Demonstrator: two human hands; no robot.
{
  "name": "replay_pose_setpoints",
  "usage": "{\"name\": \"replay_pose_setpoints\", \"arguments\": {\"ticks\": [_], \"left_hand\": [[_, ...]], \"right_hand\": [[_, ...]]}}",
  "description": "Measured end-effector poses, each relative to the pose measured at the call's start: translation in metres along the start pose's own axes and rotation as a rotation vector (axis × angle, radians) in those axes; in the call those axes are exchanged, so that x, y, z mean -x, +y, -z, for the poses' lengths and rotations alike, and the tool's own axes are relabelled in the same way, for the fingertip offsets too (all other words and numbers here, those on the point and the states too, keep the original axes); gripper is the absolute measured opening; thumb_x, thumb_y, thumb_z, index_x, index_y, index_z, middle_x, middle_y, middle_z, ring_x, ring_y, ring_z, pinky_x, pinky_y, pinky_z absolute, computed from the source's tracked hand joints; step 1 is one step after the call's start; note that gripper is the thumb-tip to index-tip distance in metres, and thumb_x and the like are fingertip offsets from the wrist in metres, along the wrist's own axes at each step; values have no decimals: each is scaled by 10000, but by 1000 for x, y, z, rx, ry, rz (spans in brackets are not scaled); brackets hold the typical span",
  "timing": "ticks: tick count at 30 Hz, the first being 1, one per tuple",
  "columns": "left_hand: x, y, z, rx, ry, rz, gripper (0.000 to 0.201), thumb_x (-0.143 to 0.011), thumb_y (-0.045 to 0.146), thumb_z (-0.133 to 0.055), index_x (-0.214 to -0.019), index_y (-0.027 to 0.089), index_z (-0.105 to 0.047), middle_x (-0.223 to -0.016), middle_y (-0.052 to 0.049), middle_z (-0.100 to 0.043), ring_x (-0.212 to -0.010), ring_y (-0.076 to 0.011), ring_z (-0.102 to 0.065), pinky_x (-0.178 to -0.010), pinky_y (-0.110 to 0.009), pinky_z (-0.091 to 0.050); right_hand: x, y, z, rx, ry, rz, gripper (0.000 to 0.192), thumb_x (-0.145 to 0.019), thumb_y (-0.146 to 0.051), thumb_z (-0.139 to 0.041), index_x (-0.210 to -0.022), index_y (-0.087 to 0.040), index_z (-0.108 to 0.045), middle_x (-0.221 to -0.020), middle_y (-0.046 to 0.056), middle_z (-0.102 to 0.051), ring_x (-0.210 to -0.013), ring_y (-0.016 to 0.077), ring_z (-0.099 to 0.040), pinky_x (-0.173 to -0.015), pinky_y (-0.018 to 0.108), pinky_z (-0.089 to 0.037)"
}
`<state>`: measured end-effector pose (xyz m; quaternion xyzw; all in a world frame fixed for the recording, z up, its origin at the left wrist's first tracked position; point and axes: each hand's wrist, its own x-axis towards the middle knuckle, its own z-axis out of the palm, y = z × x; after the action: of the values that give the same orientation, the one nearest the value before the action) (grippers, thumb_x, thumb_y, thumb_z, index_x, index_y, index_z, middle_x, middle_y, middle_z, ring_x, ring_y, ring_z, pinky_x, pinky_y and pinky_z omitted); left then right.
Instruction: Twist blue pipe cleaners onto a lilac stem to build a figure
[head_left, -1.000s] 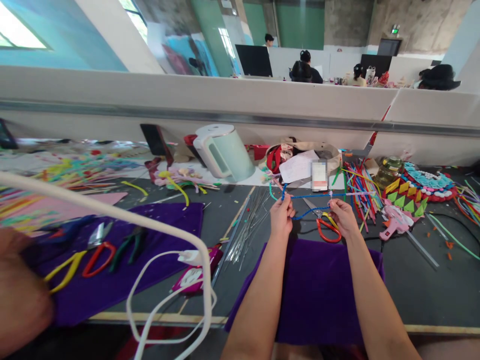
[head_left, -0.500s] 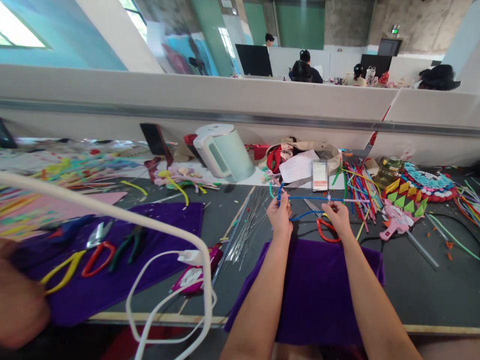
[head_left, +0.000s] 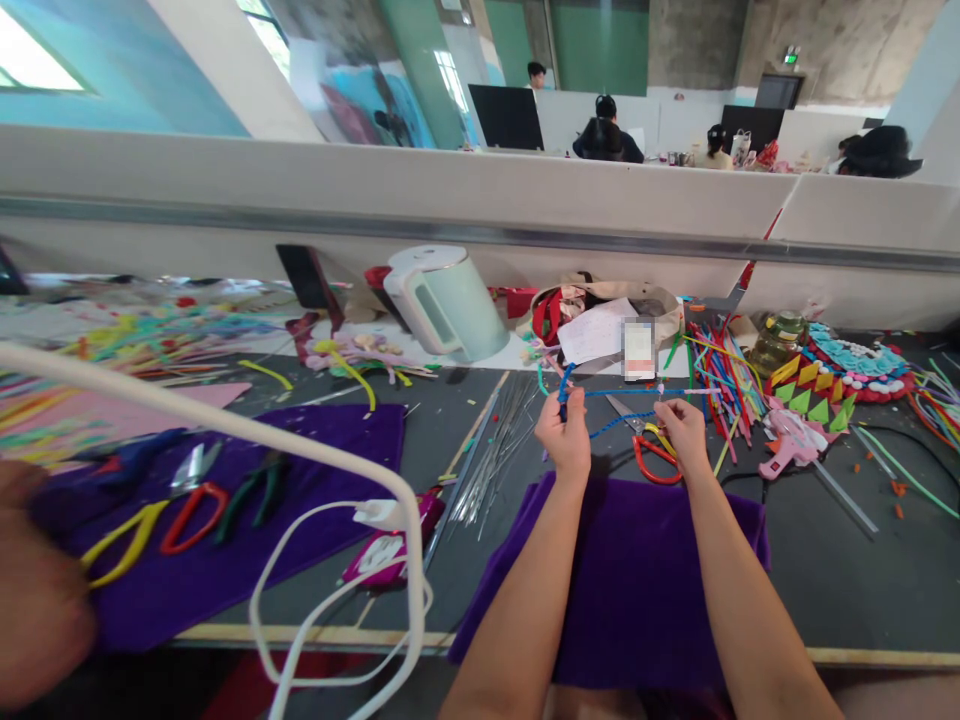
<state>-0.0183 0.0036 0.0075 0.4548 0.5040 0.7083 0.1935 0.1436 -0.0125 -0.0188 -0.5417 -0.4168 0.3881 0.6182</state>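
- The left hand (head_left: 564, 432) is raised just above the table (head_left: 825, 560), its fingers closed around one end of a blue pipe cleaner (head_left: 622, 392).
- The right hand (head_left: 681, 432) is a little to the side, fingers pinched on the same blue pipe cleaner further along; the strand runs roughly level between the two hands, and a second blue length sags below it.
- Past the right hand the strand turns pale and points toward a heap of coloured pipe cleaners (head_left: 724, 385).
- A pair of scissors with red and yellow handles (head_left: 654, 455) lies on the table just below and beside the right hand; whether the hand touches it cannot be told.
- A purple cloth (head_left: 637, 590) is spread on the table under both forearms.
- A bundle of thin metal wires (head_left: 499, 440) lies to the left of the left hand.
- A pale green kettle (head_left: 446, 305) stands further back, and a sheet of paper (head_left: 596, 335) lies behind the hands.
- A pink glue gun (head_left: 787, 445) lies to the right of the heap.
- Far left, another purple cloth (head_left: 225, 570) carries pliers and scissors (head_left: 195, 495).
- A white cable (head_left: 330, 590) loops across the near left.
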Motion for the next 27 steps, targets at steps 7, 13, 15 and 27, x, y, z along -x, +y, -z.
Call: {"name": "replay_pose_setpoints", "arguments": {"ticks": [7,13,15,27], "left_hand": [[-8,-10,-7,457,-26,310,311,-722,444,-666,-716,150,-566,-495,80,-409,-353,-19,-278,-353,-167,-217],[-11,-20,-8,714,-230,621,326,-648,380,-754,-712,147,-535,-504,83,-429,-333,-1,-258,-324,-148,-192],[-10,-21,-9,760,-290,695,325,-649,364,-759,-710,147,-524,-499,85,-425,-333,0,-254,-320,-144,-189],[-6,-17,-11,782,-322,623,297,-677,373,-744,-720,143,-560,-483,82,-421,-329,-5,-252,-324,-150,-210]], "right_hand": [[-2,-4,4,-493,-151,-249,268,-588,-363,-770,-693,-173,-612,-607,-17,-582,-520,81,-495,-478,194,-414],[6,-14,3,-719,-380,-249,244,-658,-353,-751,-699,-183,-580,-619,-29,-511,-522,66,-428,-469,182,-389],[9,-17,1,-758,-429,-233,262,-659,-357,-749,-679,-183,-555,-628,-32,-476,-522,64,-403,-452,178,-363],[5,-13,-3,-834,-210,-265,286,-646,-323,-758,-763,-216,-520,-610,-63,-462,-510,52,-409,-412,133,-315]]}}
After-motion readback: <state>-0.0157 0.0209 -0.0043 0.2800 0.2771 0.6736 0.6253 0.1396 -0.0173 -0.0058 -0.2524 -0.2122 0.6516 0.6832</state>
